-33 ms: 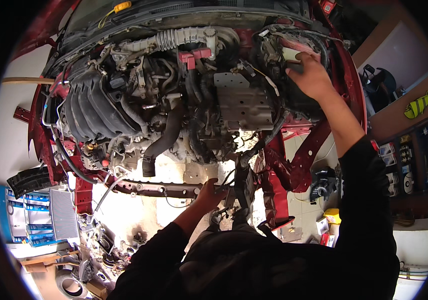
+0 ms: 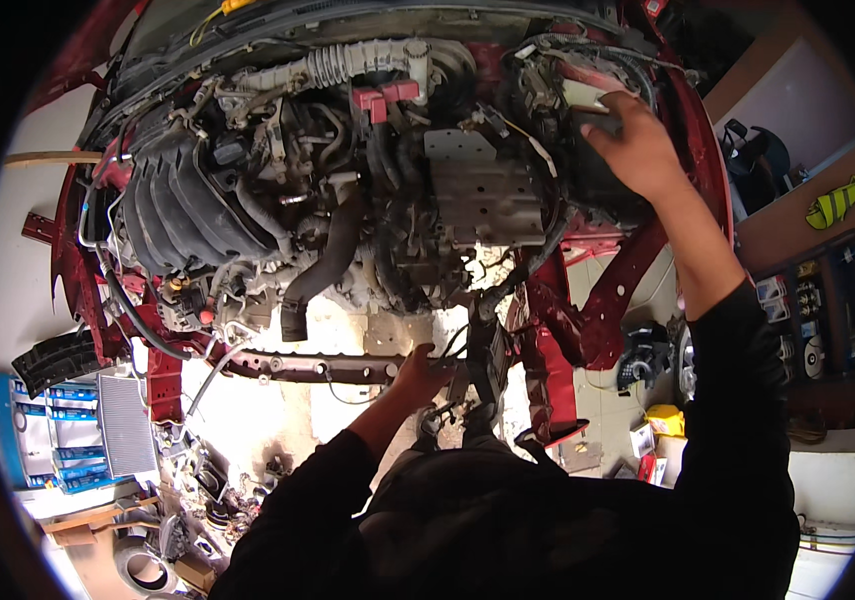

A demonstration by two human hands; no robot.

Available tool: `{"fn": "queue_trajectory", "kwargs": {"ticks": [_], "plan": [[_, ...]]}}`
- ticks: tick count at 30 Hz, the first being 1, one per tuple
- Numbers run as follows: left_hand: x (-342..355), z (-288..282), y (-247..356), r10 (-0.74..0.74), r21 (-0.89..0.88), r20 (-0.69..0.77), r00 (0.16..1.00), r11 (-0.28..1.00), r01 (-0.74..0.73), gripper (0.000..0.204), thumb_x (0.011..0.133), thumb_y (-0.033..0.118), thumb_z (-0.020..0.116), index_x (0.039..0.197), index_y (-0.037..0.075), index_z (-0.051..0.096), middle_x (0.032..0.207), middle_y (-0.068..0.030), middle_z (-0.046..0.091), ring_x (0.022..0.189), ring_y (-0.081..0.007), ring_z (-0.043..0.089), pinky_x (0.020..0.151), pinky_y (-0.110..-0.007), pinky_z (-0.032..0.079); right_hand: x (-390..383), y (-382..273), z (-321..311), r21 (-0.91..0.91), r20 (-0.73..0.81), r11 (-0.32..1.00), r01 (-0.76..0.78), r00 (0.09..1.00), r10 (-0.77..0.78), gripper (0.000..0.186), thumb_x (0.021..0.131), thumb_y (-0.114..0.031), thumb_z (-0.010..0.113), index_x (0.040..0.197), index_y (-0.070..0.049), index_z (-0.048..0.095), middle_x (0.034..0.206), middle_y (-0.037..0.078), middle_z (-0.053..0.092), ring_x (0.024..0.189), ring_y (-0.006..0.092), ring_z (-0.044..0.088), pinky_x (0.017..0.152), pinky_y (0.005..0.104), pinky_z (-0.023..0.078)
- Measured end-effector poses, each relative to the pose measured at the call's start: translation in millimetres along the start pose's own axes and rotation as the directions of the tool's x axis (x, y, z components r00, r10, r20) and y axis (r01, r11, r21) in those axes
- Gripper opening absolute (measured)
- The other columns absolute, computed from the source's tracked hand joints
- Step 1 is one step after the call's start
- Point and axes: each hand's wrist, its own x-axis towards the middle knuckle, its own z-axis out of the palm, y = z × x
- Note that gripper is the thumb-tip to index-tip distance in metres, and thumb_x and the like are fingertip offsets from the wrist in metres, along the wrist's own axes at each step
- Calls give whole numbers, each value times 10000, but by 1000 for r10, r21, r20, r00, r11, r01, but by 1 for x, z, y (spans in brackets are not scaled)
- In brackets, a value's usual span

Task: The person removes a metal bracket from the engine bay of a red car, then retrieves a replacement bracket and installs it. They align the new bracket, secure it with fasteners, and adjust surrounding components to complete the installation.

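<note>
Gripping the crossmember (image 2: pixel 318 368) at its right end, the left hand (image 2: pixel 426 368) sits near 6 o'clock, fingers curled over the bar. Whether the right hand (image 2: pixel 638 145) grasps anything I cannot tell; it lies palm-down, fingers spread, on a black box (image 2: pixel 588 170) at 2 o'clock in the engine bay. Between them, toward 12 o'clock, sit the engine (image 2: pixel 198 205) with its black ribbed manifold and a grey metal housing (image 2: pixel 476 190). Red pillar (image 2: pixel 613 300) runs under the right forearm. Blue boxes (image 2: pixel 48 435) stand at 8 o'clock on the floor.
</note>
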Motion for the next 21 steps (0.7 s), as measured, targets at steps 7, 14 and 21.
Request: {"fn": "queue_trajectory", "kwargs": {"ticks": [7, 14, 21], "plan": [[37, 44, -37, 161, -363, 380, 911, 932, -14, 1048, 842, 427, 989, 1626, -41, 475, 1527, -237, 666, 1363, -320, 672, 1108, -442, 560, -229, -84, -117, 561, -179, 827, -29, 971, 156, 106, 1069, 31, 620, 1169, 23, 652, 1039, 65, 673, 882, 109, 582, 798, 257, 474], [32, 68, -2, 220, -229, 332, 917, 962, -148, 1114, 776, 524, 1010, 1598, -28, 499, 1506, -230, 689, 1404, -353, 673, 1147, -467, 552, -404, -155, -34, 297, 865, 458, -838, 439, 242, 575, 959, -177, 889, 1423, 30, 621, 1310, 173, 728, 1202, 278, 745, 962, 392, 640], [-4, 79, 43, 49, -52, 109, 993, 998, -43, 723, 831, 485, 898, 1393, 90, 676, 1198, -214, 815, 1149, -441, 778, 973, -517, 628, -422, -154, 97, 321, 783, 543, -776, 540, 309, 620, 938, -295, 879, 1397, 38, 627, 1321, 227, 729, 1205, 356, 741, 1039, 457, 588]]}}
